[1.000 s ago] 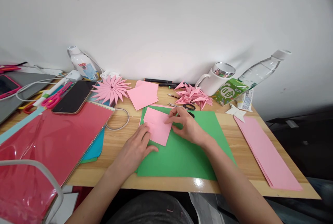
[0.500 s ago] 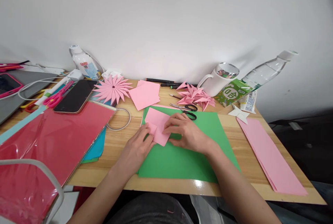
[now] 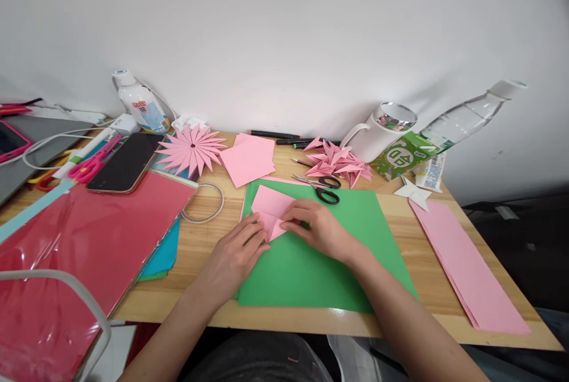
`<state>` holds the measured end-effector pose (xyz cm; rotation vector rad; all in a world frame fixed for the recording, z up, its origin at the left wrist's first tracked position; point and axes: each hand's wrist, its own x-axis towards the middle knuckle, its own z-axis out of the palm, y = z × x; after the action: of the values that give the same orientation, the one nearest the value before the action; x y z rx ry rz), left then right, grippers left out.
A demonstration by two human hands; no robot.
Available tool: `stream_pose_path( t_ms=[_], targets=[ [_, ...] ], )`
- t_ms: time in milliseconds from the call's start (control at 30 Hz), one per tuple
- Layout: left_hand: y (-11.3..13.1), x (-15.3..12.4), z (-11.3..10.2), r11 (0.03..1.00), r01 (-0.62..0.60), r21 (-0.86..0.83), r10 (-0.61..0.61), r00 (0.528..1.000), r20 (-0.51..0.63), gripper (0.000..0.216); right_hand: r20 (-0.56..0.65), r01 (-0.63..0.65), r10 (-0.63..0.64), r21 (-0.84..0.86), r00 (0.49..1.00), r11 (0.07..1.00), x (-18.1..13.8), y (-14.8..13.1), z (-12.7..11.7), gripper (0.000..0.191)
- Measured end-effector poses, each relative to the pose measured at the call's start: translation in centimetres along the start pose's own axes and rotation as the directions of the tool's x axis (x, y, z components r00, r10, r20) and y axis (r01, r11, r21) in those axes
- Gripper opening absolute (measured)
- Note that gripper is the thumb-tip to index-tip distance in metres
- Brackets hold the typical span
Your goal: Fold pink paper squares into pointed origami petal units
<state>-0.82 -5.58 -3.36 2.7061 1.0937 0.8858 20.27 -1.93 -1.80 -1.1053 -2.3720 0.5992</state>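
A small pink sheet of paper [image 3: 270,199], partly folded, lies over the green sheet [image 3: 320,269] between my hands. The fingers of my left hand [image 3: 235,257] press on its left side, closed on the edge. My right hand [image 3: 315,227] pinches a folded-over flap on the right side between thumb and fingers. Just behind the pink paper lie black-handled scissors [image 3: 326,186]. Beyond, to the left, are loose pink squares [image 3: 249,160] and a pink pleated paper star [image 3: 192,151]. My fingers cover parts of the folded corners.
Folded pink pieces [image 3: 340,163] lie in a heap near a white mug [image 3: 373,133]. A green carton [image 3: 398,157], a leaning clear bottle [image 3: 466,115] and pink strips [image 3: 466,263] are at right. A tape roll [image 3: 203,203], phone [image 3: 127,163] and red pack [image 3: 89,246] occupy the left.
My right hand has brought the right corner of the pink paper inward, folding it over toward the middle. My left hand stays on the left side. The view has shifted slightly.
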Motion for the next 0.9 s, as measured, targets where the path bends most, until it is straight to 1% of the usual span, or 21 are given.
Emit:
stream_pose_path(
  t_ms=[133, 267, 400, 533, 767, 900],
  targets=[
    [0.03, -0.09, 0.00, 0.999, 0.018, -0.031, -0.018, 1.000, 0.004, 0.017, -0.025, -0.111, 0.112, 0.062, 0.993, 0.992, 0.28, -0.46, 0.53, 0.013],
    [0.09, -0.04, -0.13, 0.999, 0.020, -0.026, -0.020, 1.000, 0.012, 0.016, -0.023, -0.174, 0.177, 0.089, 0.984, 0.981, 0.30, -0.70, 0.69, 0.001],
    [0.17, -0.05, -0.24, 1.000, 0.023, -0.020, -0.023, 0.999, 0.024, 0.016, -0.018, -0.224, 0.227, 0.098, 0.974, 0.970, 0.24, -0.61, 0.86, 0.008],
    [0.18, -0.05, -0.18, 0.998, 0.045, -0.040, -0.044, 0.999, 0.024, 0.016, -0.004, -0.218, 0.219, 0.084, 0.976, 0.972, 0.32, -0.77, 0.94, 0.005],
    [0.24, 0.33, 0.04, 0.991, 0.088, -0.103, -0.086, 0.996, 0.025, 0.012, -0.029, -0.171, 0.173, 0.072, 0.984, 0.983, 0.41, -0.91, 0.86, 0.007],
    [0.32, 0.54, 0.17, 0.978, 0.122, -0.169, -0.128, 0.992, -0.024, 0.010, -0.021, -0.183, 0.185, 0.066, 0.983, 0.981, 0.38, -0.85, 0.86, 0.006]
  ],
)
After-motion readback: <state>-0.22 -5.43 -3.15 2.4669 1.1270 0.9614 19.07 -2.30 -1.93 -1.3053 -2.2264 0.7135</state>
